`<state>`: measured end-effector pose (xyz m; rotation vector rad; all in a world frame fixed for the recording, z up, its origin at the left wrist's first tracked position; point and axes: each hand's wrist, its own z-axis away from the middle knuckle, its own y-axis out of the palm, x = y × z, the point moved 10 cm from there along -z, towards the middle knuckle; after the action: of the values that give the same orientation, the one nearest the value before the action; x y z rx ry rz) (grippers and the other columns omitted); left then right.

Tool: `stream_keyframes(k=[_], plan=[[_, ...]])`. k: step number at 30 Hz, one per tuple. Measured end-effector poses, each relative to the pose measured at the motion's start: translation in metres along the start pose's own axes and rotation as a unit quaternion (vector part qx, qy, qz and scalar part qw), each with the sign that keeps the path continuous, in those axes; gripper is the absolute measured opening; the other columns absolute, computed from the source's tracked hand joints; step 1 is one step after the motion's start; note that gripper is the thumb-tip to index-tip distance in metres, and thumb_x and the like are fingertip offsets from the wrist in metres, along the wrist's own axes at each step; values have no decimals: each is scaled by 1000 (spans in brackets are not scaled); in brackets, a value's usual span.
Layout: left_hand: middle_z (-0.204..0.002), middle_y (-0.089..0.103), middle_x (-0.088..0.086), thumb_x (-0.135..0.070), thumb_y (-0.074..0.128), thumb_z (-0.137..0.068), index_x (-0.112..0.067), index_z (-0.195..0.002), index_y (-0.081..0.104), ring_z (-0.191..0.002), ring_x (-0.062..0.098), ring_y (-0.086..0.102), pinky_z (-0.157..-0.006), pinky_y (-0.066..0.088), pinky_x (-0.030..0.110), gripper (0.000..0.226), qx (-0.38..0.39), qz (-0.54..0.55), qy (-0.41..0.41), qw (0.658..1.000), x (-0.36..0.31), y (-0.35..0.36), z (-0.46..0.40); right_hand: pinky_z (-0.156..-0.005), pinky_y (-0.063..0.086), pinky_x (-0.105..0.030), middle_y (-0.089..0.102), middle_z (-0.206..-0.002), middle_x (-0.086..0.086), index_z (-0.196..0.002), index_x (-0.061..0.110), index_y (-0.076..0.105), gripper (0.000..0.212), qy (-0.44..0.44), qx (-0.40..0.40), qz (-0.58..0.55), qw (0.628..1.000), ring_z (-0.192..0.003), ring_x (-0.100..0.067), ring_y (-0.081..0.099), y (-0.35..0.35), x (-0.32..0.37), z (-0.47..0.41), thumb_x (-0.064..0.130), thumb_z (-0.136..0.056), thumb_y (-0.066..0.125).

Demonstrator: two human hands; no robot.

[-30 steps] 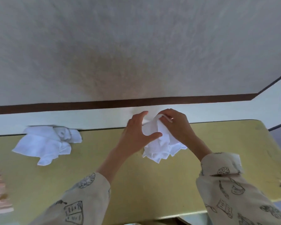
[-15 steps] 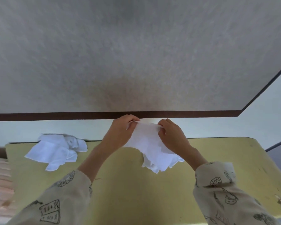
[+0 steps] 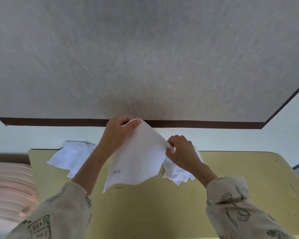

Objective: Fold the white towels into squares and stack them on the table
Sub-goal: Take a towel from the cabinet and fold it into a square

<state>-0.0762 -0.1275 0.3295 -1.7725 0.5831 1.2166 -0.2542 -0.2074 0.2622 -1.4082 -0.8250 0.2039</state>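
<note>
Left hand and right hand each pinch a top corner of the white towel, fingers curled tight on the cloth. It hangs spread between them above the tabletop. A crumpled towel lies beyond the left fingers.

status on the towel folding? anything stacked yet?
Done: nothing; no folded square or stack shows on the table. In hand: left hand and right hand pinch the top edge of one towel, spread open in the air, unfolded. Left: fold it, plus the crumpled towels at the far edge, then stack.
</note>
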Motion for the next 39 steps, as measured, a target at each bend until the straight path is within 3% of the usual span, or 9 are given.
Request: stream_keyframes(k=[4,7,11,15,20,24,27,34,39], plan=[[-50,50,-16,-26,62,-86,-21,-57,55,-48,-1,42,-49,34,9,31,25,16,8,1000,6,-23,3,-59,34,-23,47,-68,3,-72,13,45,17,90,11,-233,968,-69,-15,43,22,24,1,13,-88,52],[-55,49,-10,-27,62,-86,-13,-62,57,-50,2,42,-50,35,14,29,23,8,11,1000,20,-55,4,-49,28,-15,38,-63,1,-71,8,42,19,133,-12,-343,930,-59,-13,34,28,43,3,2,-89,41],[-52,49,-11,-29,61,-87,-15,-60,57,-50,5,42,-50,34,18,30,32,-14,5,999,43,-93,2,-58,27,-23,35,-66,0,-78,8,42,18,142,-26,-396,907,-64,-14,32,42,75,5,8,-95,37],[-66,59,-5,-29,60,-87,-16,-73,64,-59,10,51,-56,39,22,20,45,-26,-12,999,66,-114,1,-61,35,-24,48,-71,6,-92,12,45,17,92,4,-235,968,-67,-13,47,53,100,6,27,-93,53],[-74,60,2,-28,57,-90,-6,-85,66,-66,13,51,-60,38,22,24,77,-56,-14,995,91,-113,1,-68,37,-23,58,-87,0,-102,7,55,16,89,-22,-136,986,-79,-17,52,51,89,5,9,-87,54],[-76,61,1,-28,57,-90,-9,-88,66,-71,14,53,-61,39,23,21,79,-73,-34,994,109,-113,-7,-69,42,-25,67,-90,-9,-101,6,58,14,112,-61,-128,984,-77,-20,57,40,73,0,11,-91,50],[-88,65,5,-21,56,-91,-9,-97,68,-83,21,59,-72,44,29,18,86,-90,-33,992,115,-113,-21,-68,32,-18,70,-96,-9,-100,4,66,20,115,-96,-120,981,-84,-23,61,27,66,-11,16,-94,51],[-87,63,-2,-18,60,-88,-9,-94,67,-82,11,55,-63,36,1,12,43,-138,24,989,114,-112,-11,-69,34,3,70,-94,-1,-102,8,70,20,120,-141,-188,965,-85,-13,59,15,52,1,14,-93,53],[-72,61,-13,-20,67,-83,-19,-82,65,-69,8,56,-56,37,4,3,104,-147,-51,982,185,-78,42,-76,39,-15,72,-96,-8,-101,7,71,18,169,-57,-186,966,-92,-21,66,86,16,48,14,-89,61]])
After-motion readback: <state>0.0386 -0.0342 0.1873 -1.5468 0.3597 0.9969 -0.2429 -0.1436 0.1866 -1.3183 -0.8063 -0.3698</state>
